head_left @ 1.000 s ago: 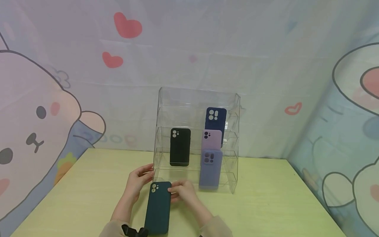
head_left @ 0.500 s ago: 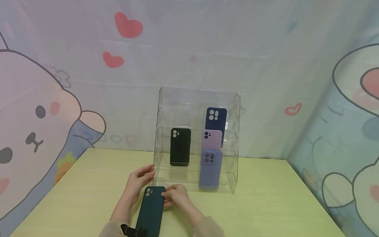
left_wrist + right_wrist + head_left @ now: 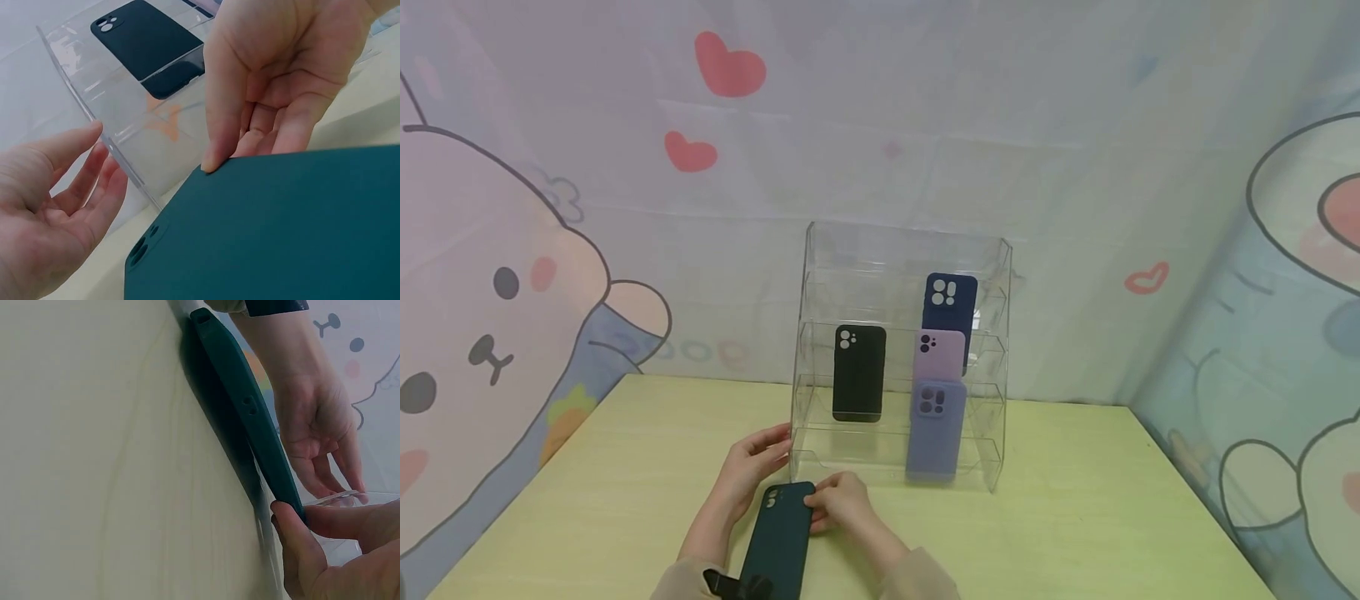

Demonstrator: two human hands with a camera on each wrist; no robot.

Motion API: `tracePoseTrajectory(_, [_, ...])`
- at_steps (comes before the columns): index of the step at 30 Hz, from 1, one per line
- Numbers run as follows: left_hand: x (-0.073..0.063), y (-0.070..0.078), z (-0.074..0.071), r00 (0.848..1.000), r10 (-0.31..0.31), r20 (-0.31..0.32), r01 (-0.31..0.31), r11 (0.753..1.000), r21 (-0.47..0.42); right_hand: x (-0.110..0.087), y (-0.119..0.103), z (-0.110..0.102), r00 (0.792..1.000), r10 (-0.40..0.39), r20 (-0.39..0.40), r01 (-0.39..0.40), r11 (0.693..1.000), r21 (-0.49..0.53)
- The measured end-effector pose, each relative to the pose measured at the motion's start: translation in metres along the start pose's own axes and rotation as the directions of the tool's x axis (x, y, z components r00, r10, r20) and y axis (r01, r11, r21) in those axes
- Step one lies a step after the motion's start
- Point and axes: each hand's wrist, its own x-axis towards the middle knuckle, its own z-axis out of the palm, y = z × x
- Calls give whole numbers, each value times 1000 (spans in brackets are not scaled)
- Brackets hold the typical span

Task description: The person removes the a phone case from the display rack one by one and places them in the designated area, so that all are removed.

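A dark green phone case (image 3: 778, 537) hangs over the table in front of the clear display rack (image 3: 857, 457), tilted, its camera-hole end toward the rack. My right hand (image 3: 844, 502) pinches its right edge near that end, thumb on the outer face, as the left wrist view shows. My left hand (image 3: 751, 467) holds the rack's left side panel low down; in the left wrist view the thumb (image 3: 78, 140) lies on one side of the panel and the fingers on the other. The dark green case covers part of my left forearm in the head view.
On the rack's tiers stand a black phone case (image 3: 859, 375) at left, and at right a navy case (image 3: 950, 300), a pink-lilac case (image 3: 938, 354) and a periwinkle case (image 3: 936, 437). A cartoon-printed cloth (image 3: 1060, 167) hangs behind the pale yellow table (image 3: 1075, 500).
My right hand has carried the dark green phone case left and toward me, tilting it further. My left hand stays on the rack's side.
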Motion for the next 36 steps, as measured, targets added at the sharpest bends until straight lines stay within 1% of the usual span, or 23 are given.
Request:
tracePoseTrajectory(7, [2, -9, -4, 999, -12, 50, 13, 1000, -24, 0, 2, 2, 1000, -13, -9, 12, 999, -35])
tracePoseTrajectory(9, [3, -11, -5, 998, -14, 53, 16, 1000, -26, -1, 1, 2, 1000, -10, -10, 9, 998, -66])
tracePoseTrajectory(14, [4, -15, -6, 998, -31, 48, 33, 999, -38, -1, 0, 2, 1000, 4, 4, -3, 986, -166])
tracePoseTrajectory(21, [5, -20, -7, 998, -44, 42, 45, 999, -30, 1, 1, 0, 999, 26, 22, -22, 984, -178])
tracePoseTrajectory(26, [4, -20, -8, 998, -53, 42, 55, 998, -29, 0, 1, -1, 1000, 10, 15, -7, 979, -206])
tracePoseTrajectory(29, [3, -20, -7, 997, -57, 46, 58, 998, -28, 1, 1, -4, 1000, -20, 15, 23, 971, -239])
tracePoseTrajectory(31, [4, -20, -7, 997, -60, 46, 62, 998, -30, 2, -2, -9, 998, -57, 21, 60, 965, -254])
tracePoseTrajectory(36, [4, -21, -6, 997, -65, 39, 67, 997, -31, 4, -21, -28, 990, -138, 30, 141, 959, -247])
